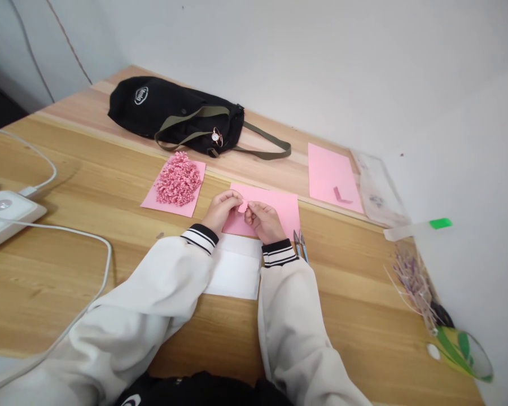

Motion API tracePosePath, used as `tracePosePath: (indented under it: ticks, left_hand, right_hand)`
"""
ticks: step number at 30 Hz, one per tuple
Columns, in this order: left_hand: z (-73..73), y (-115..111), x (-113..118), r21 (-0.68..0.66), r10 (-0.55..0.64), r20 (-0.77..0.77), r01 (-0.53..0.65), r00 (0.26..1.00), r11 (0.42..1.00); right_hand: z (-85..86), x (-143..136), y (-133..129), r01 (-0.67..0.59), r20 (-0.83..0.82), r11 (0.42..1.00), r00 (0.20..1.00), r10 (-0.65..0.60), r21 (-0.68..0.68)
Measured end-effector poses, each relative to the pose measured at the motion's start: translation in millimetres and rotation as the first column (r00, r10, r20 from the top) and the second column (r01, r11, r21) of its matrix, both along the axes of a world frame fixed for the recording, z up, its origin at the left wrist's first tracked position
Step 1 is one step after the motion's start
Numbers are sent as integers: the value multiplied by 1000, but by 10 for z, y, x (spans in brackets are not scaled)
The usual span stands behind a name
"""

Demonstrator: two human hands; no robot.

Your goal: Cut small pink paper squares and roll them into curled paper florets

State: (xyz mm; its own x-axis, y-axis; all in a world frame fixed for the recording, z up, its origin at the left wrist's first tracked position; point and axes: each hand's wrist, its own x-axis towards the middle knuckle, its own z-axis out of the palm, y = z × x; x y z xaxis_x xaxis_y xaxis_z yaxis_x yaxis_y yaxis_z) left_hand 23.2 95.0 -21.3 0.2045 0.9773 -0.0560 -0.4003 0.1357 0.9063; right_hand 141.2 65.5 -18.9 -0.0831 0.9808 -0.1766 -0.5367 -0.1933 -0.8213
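Observation:
My left hand (223,210) and my right hand (266,220) meet over a pink sheet (285,210) on the wooden table. Between my fingertips is a small pink paper piece (243,207), pinched from both sides. Its exact shape is partly hidden by my fingers. Under my wrists lies a white paper (235,270). Just right of my right cuff are small snips (300,245) with blue handles. To the left of my left hand, a heap of pink flower stamens (178,179) rests on another pink sheet (186,210).
A black bag (173,110) with olive straps lies at the back, a watch (215,137) on it. Back right is a pink sheet (328,169) beside a clear plastic bag (379,189). Dried flowers (412,279) lie at right, a white power strip (11,217) with cables at left.

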Motion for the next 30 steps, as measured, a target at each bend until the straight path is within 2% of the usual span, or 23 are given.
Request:
tracePosePath:
  ticks: [21, 30]
  left_hand:
    - [57, -29, 9, 29, -1, -69, 3, 998, 1000]
    - [30, -24, 4, 45, -23, -68, 26, 997, 999]
  right_hand:
    - [33, -11, -6, 31, 37, 999, 999, -31, -19]
    - [22, -3, -3, 16, 53, 1000, 998, -15, -7]
